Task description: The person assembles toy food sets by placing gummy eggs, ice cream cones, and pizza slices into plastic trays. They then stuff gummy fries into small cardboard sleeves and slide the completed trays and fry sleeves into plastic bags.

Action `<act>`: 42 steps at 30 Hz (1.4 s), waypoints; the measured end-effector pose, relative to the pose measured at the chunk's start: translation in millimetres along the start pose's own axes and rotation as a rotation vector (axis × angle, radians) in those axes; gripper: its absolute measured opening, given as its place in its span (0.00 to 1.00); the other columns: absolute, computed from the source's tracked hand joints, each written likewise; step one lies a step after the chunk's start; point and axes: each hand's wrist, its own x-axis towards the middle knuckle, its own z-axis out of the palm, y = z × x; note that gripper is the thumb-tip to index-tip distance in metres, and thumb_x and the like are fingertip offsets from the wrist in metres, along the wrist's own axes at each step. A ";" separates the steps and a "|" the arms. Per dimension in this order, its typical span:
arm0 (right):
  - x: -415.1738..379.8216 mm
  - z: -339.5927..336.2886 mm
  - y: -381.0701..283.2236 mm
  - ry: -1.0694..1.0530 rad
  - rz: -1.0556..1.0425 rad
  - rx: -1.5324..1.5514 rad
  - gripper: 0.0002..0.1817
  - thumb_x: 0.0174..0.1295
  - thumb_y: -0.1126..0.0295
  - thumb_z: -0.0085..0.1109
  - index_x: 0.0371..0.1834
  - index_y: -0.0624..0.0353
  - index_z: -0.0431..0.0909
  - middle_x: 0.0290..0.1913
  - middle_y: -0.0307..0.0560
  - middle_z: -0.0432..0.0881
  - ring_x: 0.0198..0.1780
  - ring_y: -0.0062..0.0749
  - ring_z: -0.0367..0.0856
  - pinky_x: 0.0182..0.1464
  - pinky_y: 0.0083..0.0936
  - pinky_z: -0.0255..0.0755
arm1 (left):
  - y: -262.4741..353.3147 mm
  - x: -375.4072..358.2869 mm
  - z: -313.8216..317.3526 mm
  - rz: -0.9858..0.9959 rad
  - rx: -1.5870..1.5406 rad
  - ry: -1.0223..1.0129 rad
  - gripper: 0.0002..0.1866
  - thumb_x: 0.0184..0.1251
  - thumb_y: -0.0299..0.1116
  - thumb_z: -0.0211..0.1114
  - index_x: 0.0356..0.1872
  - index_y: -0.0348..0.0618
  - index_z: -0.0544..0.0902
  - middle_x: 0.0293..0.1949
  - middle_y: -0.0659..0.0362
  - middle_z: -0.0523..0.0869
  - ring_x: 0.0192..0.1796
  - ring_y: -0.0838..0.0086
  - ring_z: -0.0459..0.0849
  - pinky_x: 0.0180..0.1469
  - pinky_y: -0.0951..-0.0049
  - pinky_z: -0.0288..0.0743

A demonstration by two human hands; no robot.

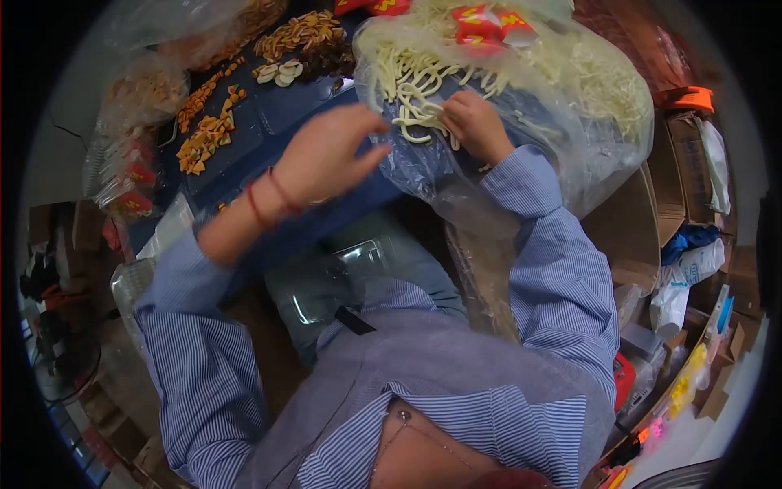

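Observation:
My right hand (476, 126) is closed, its fingertips pinching a pale fry-shaped strip (450, 130) at the near edge of a loose pile. That pile of cream-coloured fry-shaped strips (415, 77) spills from a large clear plastic bag (627, 155). To the left, my left hand (330, 151) hangs over the blue table's edge, blurred, with thumb and fingers apart and nothing visible between them. A red cord circles its wrist. On my lap rests a clear plastic box (358, 257).
Orange-and-green small pieces (208, 143), brown pieces (297, 37) and white oval pieces (281, 73) lie on the blue table (281, 106). Red fry cartons (489, 28) sit on the bag. Clear packs (126, 175) line the left side; cardboard boxes (623, 228) stand right.

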 end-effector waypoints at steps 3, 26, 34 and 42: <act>0.9 -23.9 17.5 0.056 0.119 -0.091 0.15 0.58 0.65 0.65 0.45 0.60 0.81 0.41 0.49 0.82 0.46 0.49 0.79 0.46 0.40 0.75 | -61.0 117.7 12.2 0.184 0.328 0.164 0.17 0.63 0.36 0.67 0.49 0.38 0.79 0.42 0.52 0.82 0.44 0.57 0.83 0.50 0.62 0.77; -11.7 -51.0 33.6 -0.074 0.398 -0.065 0.08 0.55 0.68 0.63 0.35 0.58 0.83 0.35 0.51 0.80 0.40 0.50 0.80 0.43 0.42 0.74 | -62.3 209.1 62.4 0.021 0.040 0.372 0.22 0.63 0.36 0.67 0.56 0.38 0.76 0.49 0.51 0.78 0.49 0.57 0.81 0.53 0.64 0.76; 22.4 -15.5 38.8 -0.069 0.060 -0.263 0.10 0.55 0.68 0.66 0.38 0.59 0.81 0.32 0.50 0.81 0.38 0.48 0.81 0.42 0.39 0.75 | -15.8 62.6 14.6 -0.090 -0.001 0.364 0.27 0.62 0.37 0.68 0.60 0.38 0.72 0.53 0.49 0.76 0.52 0.53 0.80 0.53 0.62 0.75; -3.0 -57.5 55.9 -0.043 0.524 0.189 0.09 0.63 0.68 0.58 0.42 0.60 0.81 0.35 0.55 0.86 0.38 0.43 0.87 0.39 0.31 0.77 | 29.1 -72.1 39.8 -0.517 -0.404 0.266 0.31 0.60 0.35 0.70 0.62 0.37 0.70 0.51 0.50 0.74 0.55 0.56 0.78 0.57 0.65 0.72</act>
